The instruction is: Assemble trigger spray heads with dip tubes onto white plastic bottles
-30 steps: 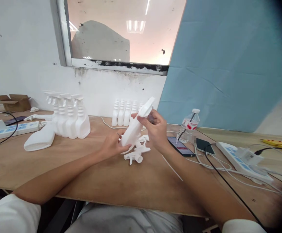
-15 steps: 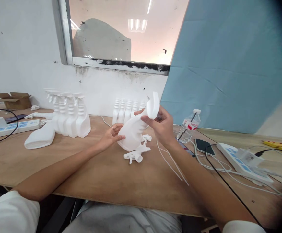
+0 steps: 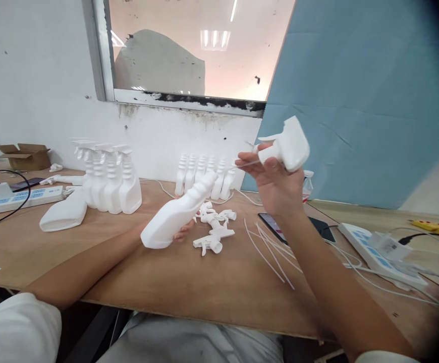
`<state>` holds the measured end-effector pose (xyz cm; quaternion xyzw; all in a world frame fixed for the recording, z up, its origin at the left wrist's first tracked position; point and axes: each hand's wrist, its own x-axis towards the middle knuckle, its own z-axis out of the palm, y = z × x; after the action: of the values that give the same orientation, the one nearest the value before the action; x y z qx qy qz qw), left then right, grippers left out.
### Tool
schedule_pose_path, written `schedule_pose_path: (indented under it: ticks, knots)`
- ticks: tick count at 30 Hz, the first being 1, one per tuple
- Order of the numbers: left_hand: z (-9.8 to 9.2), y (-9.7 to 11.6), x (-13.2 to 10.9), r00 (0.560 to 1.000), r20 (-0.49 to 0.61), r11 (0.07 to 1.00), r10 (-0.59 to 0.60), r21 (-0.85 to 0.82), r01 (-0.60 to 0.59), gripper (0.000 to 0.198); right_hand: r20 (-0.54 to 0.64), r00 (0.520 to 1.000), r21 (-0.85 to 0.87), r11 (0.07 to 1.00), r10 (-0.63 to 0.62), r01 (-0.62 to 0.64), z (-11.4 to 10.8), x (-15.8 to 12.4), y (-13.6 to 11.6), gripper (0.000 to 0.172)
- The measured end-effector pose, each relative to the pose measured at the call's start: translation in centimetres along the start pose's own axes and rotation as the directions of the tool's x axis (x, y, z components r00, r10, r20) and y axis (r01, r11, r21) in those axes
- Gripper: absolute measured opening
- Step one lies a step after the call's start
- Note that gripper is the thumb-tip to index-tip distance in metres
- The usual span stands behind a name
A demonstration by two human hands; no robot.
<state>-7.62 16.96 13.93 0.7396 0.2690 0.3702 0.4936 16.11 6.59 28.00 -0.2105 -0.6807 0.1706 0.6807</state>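
Observation:
My left hand (image 3: 182,231) grips a white plastic bottle (image 3: 176,213), tilted with its open neck pointing up and to the right, just above the wooden table (image 3: 128,262). My right hand (image 3: 276,184) is raised and holds a white trigger spray head (image 3: 288,147) with its thin dip tube sticking out to the left. The head is apart from the bottle. Loose spray heads (image 3: 214,229) and thin white tubes (image 3: 268,244) lie on the table between my arms.
A row of bottles with spray heads (image 3: 108,176) stands at the left, one bottle (image 3: 63,215) lying beside it. Headless bottles (image 3: 202,174) line the wall. Phones (image 3: 278,227), a power strip (image 3: 378,252) with cables, a water bottle and a left power strip (image 3: 18,197) also sit here.
My right hand has lifted the spray head up and to the right, off the bottle. My left hand has lowered the bottle and tilted it toward the table.

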Motion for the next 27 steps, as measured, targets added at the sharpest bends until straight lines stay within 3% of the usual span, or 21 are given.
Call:
schedule_pose_path:
  ticks: [2, 3, 4, 8, 13, 18, 23, 25, 27]
  knots:
    - [-0.3, 0.3, -0.6, 0.968, 0.231, 0.989, -0.101, -0.083, 0.124, 0.07, -0.057, 0.997, -0.031, 0.999, -0.046, 0.044, -1.1, 0.3, -0.1, 0.039]
    - [-0.4, 0.4, -0.9, 0.95, 0.292, 0.977, -0.111, -0.144, 0.158, 0.073, -0.083, 0.995, -0.039, 0.997, -0.064, 0.061, -1.6, 0.3, -0.1, 0.036]
    - [-0.5, 0.4, -1.1, 0.957, 0.277, 0.971, -0.088, -0.188, 0.144, 0.076, -0.108, 0.991, -0.037, 0.996, -0.079, 0.075, -2.1, 0.2, -0.1, 0.034]
    - [-1.9, -0.3, -1.1, 1.0, 0.021, 0.964, -0.01, -0.267, 0.016, 0.077, -0.163, 0.981, -0.004, 0.994, -0.107, 0.108, -3.9, -0.9, 0.4, 0.025]
    - [-4.7, -2.8, -0.3, 0.967, -0.253, 0.89, 0.033, -0.433, -0.143, 0.039, -0.206, 0.976, -0.088, 0.994, -0.077, 0.06, -5.5, -3.5, 2.9, 0.026]
    - [-5.9, -3.9, -0.1, 0.977, -0.21, 0.855, 0.026, -0.502, -0.131, 0.037, -0.185, 0.978, -0.107, 0.987, 0.097, -0.118, -5.8, -5.7, 5.4, 0.029]
    - [-5.8, -4.0, -0.2, 0.986, -0.165, 0.869, 0.018, -0.485, -0.097, 0.049, -0.154, 0.978, -0.105, 0.982, 0.138, -0.155, -5.7, -6.7, 6.3, 0.028]
    - [-5.8, -4.2, -0.2, 0.974, -0.225, 0.885, 0.016, -0.45, -0.118, 0.051, -0.154, 0.978, -0.097, 0.983, 0.14, -0.156, -5.8, -6.9, 6.5, 0.027]
    - [-5.5, -4.4, -0.3, 0.915, -0.403, 0.913, 0.019, -0.366, -0.179, 0.055, -0.161, 0.977, -0.099, 0.982, 0.141, -0.158, -5.9, -7.0, 6.7, 0.026]
